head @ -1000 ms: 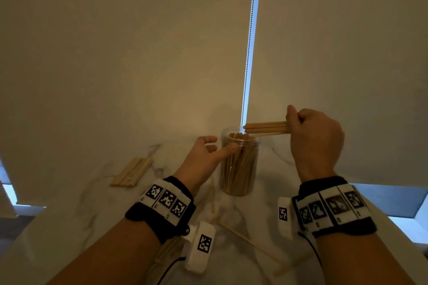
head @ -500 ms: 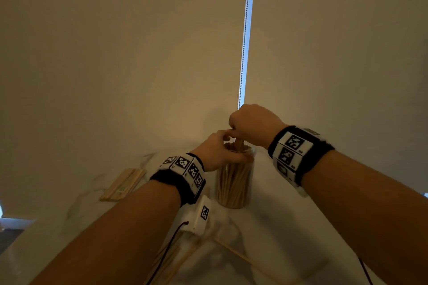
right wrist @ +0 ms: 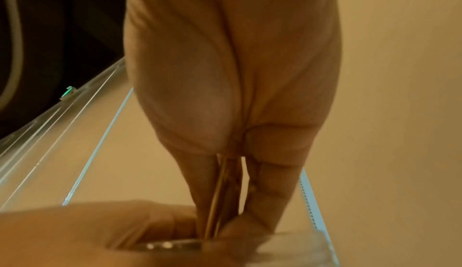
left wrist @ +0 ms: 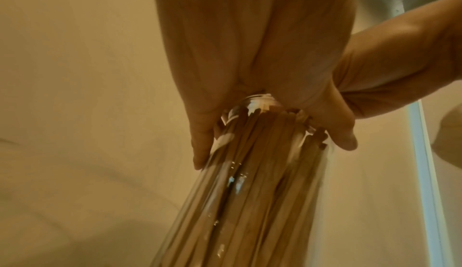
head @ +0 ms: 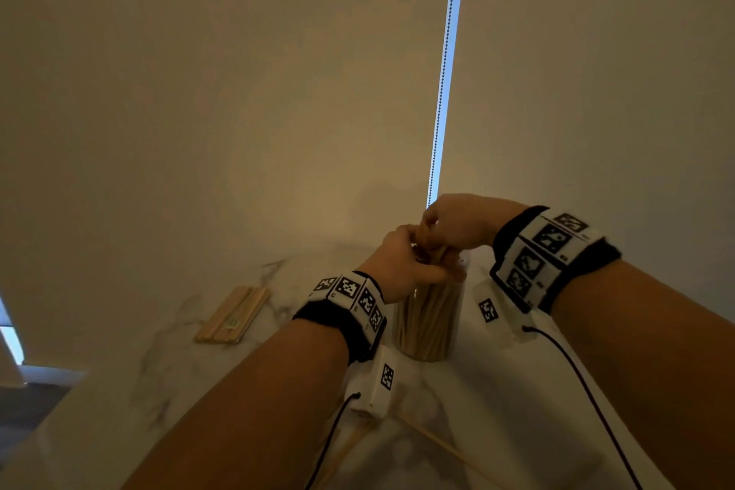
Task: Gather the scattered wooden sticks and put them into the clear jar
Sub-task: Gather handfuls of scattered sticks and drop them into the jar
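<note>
The clear jar (head: 431,320), packed with upright wooden sticks, stands on the white marbled table (head: 497,390). My left hand (head: 401,263) grips the jar just below its rim; the left wrist view shows thumb and fingers wrapped round the jar (left wrist: 250,182). My right hand (head: 449,225) is directly above the mouth, pinching a few wooden sticks (right wrist: 225,190) that point straight down into the opening. Their lower ends are hidden behind my left hand (right wrist: 100,229).
A flat bundle of wooden sticks (head: 234,314) lies on the table to the left. Loose thin sticks (head: 433,446) lie near the front, under my forearms. A window blind with a bead chain (head: 443,72) hangs close behind the jar.
A second ago my right hand held the sticks sideways beside the jar. It has turned them upright over the mouth and is lowering them in, while my left hand closed round the jar's top.
</note>
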The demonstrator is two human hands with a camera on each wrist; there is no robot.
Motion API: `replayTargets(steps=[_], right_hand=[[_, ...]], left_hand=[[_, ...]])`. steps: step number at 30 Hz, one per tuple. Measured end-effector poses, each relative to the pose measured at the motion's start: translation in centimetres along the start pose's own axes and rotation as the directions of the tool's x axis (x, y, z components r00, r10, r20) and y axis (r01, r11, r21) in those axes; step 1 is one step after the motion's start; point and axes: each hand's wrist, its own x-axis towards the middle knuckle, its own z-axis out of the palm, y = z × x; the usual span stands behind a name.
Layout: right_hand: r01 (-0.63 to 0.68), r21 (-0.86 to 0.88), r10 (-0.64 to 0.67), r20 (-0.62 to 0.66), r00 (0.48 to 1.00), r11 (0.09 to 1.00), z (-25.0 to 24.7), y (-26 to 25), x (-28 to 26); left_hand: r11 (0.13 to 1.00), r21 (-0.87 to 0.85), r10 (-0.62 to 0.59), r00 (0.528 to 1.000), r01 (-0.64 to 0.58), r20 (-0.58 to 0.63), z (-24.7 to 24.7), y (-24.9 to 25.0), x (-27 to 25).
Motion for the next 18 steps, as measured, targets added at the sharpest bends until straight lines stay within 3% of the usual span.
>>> replayTargets(steps=[2,5,7,10,15,18], right_hand=[[-0.007,0.078,0.012,-0.067,0.998,0.997,0.2,0.5,-0.2],[0.016,0.012,-0.014,-0.158,0.987,1.000,1.5,0.0,-0.3],[0.077,0.040,-0.072,-0.124,0.990,0.996,1.4,-0.4,-0.5],[0.071,0.083,-0.073,0.031,0.997,0.994,0.2,-0.4,-0.9],[0.077,0.079,-0.066,-0.133,0.989,0.994,1.5,0.2,-0.8],[0.079,0.221,-0.063,-0.077,0.995,0.972,2.0,0.6,-0.5]], left_hand=[[1.000,-0.023,0.005,1.000,-0.005,-0.001,0.0,-0.4,0.1],[0.999,-0.032,0.017,1.000,-0.017,-0.004,0.1,-0.7,0.5],[0.999,-0.019,0.029,1.000,-0.029,-0.003,0.2,-0.9,0.8],[0.999,-0.007,0.034,0.999,-0.034,-0.018,0.2,-0.9,0.7],[0.999,-0.026,0.041,0.999,-0.042,-0.010,0.3,-1.0,1.1],[1.000,0.006,0.011,0.999,-0.011,-0.032,0.6,-1.8,1.7]])
